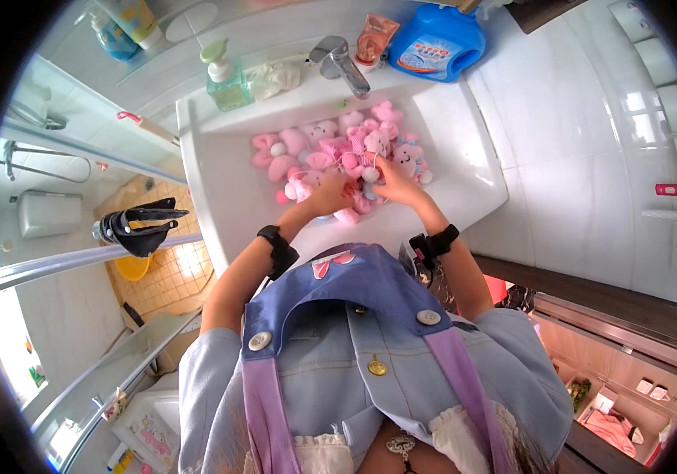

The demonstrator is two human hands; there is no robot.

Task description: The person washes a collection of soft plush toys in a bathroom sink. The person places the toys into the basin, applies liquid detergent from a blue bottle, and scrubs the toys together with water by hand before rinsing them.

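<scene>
Several pink plush toys with small smiling faces and white pompoms lie crowded together in the white sink, and they look wet. My left hand curls its fingers into the pink plush at the near side of the heap. Just to its right, my right hand has thumb and fingers closed on a pink plush toy with a white pompom and cord. My left fingertips are partly hidden by the toys. Both wrists wear black bands.
A chrome faucet rises behind the sink. To its left stands a green pump bottle beside a crumpled translucent bag. Right of it are a pink tube and a blue detergent jug. Black gloves hang on a rail at left.
</scene>
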